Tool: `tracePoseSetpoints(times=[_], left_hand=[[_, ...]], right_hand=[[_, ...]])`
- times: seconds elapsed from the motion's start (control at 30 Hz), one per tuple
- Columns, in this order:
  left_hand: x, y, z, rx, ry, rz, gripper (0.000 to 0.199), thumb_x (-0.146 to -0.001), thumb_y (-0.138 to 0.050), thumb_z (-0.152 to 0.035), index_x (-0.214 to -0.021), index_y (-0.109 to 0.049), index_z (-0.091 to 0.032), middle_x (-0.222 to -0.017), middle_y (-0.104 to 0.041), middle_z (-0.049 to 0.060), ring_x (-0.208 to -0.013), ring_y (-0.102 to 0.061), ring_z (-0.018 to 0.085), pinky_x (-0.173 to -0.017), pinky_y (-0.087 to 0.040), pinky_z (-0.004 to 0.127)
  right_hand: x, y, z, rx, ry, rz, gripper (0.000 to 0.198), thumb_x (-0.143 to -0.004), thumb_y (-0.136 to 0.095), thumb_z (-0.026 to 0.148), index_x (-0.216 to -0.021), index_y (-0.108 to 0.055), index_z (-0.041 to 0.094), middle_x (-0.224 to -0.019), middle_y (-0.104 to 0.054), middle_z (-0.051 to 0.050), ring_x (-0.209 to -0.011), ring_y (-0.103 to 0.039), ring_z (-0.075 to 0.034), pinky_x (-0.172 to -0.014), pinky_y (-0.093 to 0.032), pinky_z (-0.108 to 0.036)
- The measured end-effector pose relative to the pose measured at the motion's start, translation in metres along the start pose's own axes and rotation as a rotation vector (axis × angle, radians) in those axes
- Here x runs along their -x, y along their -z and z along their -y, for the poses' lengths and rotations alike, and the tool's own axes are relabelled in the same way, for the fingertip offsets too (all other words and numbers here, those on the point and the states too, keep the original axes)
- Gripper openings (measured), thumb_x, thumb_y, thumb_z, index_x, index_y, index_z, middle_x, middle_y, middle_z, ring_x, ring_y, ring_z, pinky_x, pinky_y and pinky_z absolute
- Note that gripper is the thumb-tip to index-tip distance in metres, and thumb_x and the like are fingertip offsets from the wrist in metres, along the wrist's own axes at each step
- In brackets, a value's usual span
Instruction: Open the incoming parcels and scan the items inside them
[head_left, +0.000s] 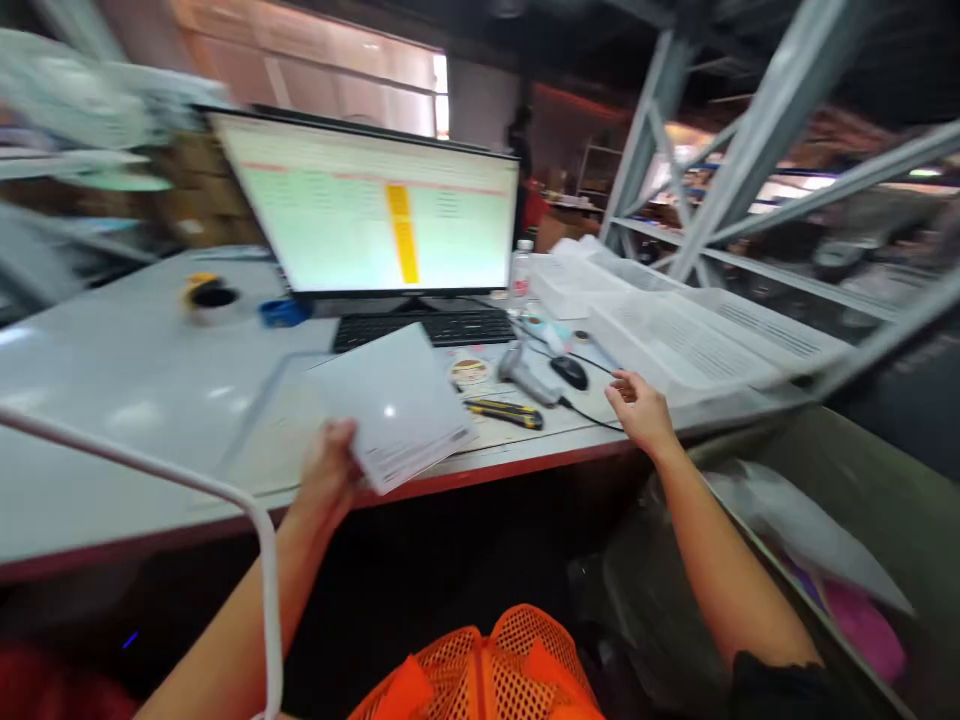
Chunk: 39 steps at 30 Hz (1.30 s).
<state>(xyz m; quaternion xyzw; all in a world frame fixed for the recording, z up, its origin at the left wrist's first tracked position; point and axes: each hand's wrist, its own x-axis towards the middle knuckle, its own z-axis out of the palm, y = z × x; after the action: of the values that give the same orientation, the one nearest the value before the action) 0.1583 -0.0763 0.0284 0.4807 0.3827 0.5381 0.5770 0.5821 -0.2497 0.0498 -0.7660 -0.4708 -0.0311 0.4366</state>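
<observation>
My left hand grips a flat white packet by its lower left corner. The packet is tilted over the table's front edge, with small printed lines along its lower side. My right hand hovers at the table's edge, its fingers loosely bent and apart, with nothing seen in it. Nearest to it are a black computer mouse and a dark cable. A grey barcode scanner lies left of the mouse. In front of the scanner, a yellow and black utility knife rests on the table.
A monitor stands behind a black keyboard. White plastic trays stand at the right, near a bottle. Tape rolls sit on the left of the table. A white bent tube crosses the lower left. An open bin holds bags.
</observation>
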Motion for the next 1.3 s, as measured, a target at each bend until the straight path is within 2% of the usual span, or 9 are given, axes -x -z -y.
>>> tracePoseSetpoints(times=[0.1,0.2,0.33,0.5,0.63,0.83,1.03,1.2,1.3], left_hand=[[0.0,0.018,0.004,0.169,0.023,-0.084,0.08,-0.05,-0.095,-0.068,-0.103,-0.06,-0.019,-0.096,-0.073,0.002,-0.085,-0.071,0.021,-0.068,-0.059,0.028],[-0.007,0.02,0.005,0.212,0.006,-0.07,0.079,-0.057,-0.093,-0.063,-0.111,-0.058,-0.018,-0.11,-0.074,0.008,-0.097,-0.073,0.025,-0.078,-0.06,0.034],[-0.01,0.027,0.007,0.188,-0.041,-0.085,0.079,-0.063,-0.091,-0.062,-0.119,-0.055,-0.018,-0.117,-0.072,0.011,-0.108,-0.071,0.028,-0.086,-0.058,0.038],[-0.02,0.034,0.008,0.044,-0.254,-0.164,0.079,-0.068,-0.091,-0.055,-0.127,-0.052,-0.02,-0.123,-0.068,0.013,-0.112,-0.068,0.026,-0.094,-0.057,0.039],[-0.033,0.033,0.008,-0.017,-0.363,-0.185,0.077,-0.075,-0.088,-0.052,-0.133,-0.049,-0.021,-0.131,-0.064,0.014,-0.115,-0.067,0.025,-0.097,-0.058,0.039],[-0.039,0.019,0.014,-0.064,-0.378,-0.132,0.075,-0.076,-0.088,-0.051,-0.134,-0.049,-0.022,-0.13,-0.062,0.013,-0.114,-0.067,0.024,-0.1,-0.055,0.039],[-0.03,0.021,0.009,-0.273,-0.484,-0.113,0.077,-0.08,-0.086,-0.05,-0.143,-0.049,-0.025,-0.138,-0.062,0.015,-0.12,-0.065,0.03,-0.105,-0.052,0.045],[-0.02,0.051,0.0,-0.825,-0.882,-0.018,0.058,-0.086,-0.085,-0.042,-0.138,-0.063,-0.033,-0.148,-0.066,0.01,-0.151,-0.044,0.041,-0.13,-0.002,0.069],[-0.014,0.069,0.005,-0.989,-1.042,0.097,0.043,-0.095,-0.077,-0.03,-0.134,-0.068,-0.043,-0.146,-0.069,0.003,-0.158,-0.036,0.038,-0.13,0.001,0.068]], right_hand=[[-0.026,-0.078,0.04,0.22,0.051,0.17,0.059,-0.097,-0.059,0.04,-0.146,-0.06,0.007,-0.142,-0.067,-0.023,-0.128,-0.066,-0.033,-0.114,-0.049,-0.045],[-0.041,-0.129,0.074,0.43,0.039,0.342,0.066,-0.101,-0.057,0.044,-0.154,-0.053,0.005,-0.15,-0.061,-0.027,-0.138,-0.059,-0.038,-0.115,-0.046,-0.047],[-0.048,-0.16,0.101,0.518,0.005,0.415,0.056,-0.098,-0.059,0.035,-0.143,-0.059,0.001,-0.13,-0.07,-0.032,-0.123,-0.068,-0.041,-0.103,-0.052,-0.049],[-0.05,-0.144,0.117,0.496,-0.001,0.44,0.043,-0.095,-0.06,0.037,-0.121,-0.072,0.005,-0.116,-0.076,-0.027,-0.11,-0.073,-0.04,-0.089,-0.054,-0.043],[-0.031,-0.1,0.126,0.189,0.225,0.549,0.036,-0.089,-0.069,0.048,-0.1,-0.078,0.015,-0.092,-0.079,-0.011,-0.087,-0.074,-0.03,-0.074,-0.054,-0.035],[0.012,-0.062,0.144,-0.05,0.442,0.652,0.034,-0.086,-0.075,0.05,-0.1,-0.08,0.019,-0.086,-0.078,-0.004,-0.083,-0.072,-0.027,-0.072,-0.056,-0.033],[-0.009,-0.082,0.128,0.059,0.39,0.593,0.04,-0.089,-0.071,0.055,-0.104,-0.077,0.019,-0.092,-0.079,-0.007,-0.081,-0.071,-0.027,-0.07,-0.052,-0.033],[-0.05,-0.115,0.092,0.406,0.281,0.45,0.033,-0.094,-0.067,0.046,-0.109,-0.072,0.017,-0.095,-0.078,-0.012,-0.086,-0.072,-0.029,-0.07,-0.046,-0.034],[-0.063,-0.132,0.076,0.493,0.236,0.434,0.038,-0.1,-0.061,0.045,-0.122,-0.069,0.015,-0.11,-0.078,-0.016,-0.099,-0.073,-0.032,-0.076,-0.047,-0.035]])
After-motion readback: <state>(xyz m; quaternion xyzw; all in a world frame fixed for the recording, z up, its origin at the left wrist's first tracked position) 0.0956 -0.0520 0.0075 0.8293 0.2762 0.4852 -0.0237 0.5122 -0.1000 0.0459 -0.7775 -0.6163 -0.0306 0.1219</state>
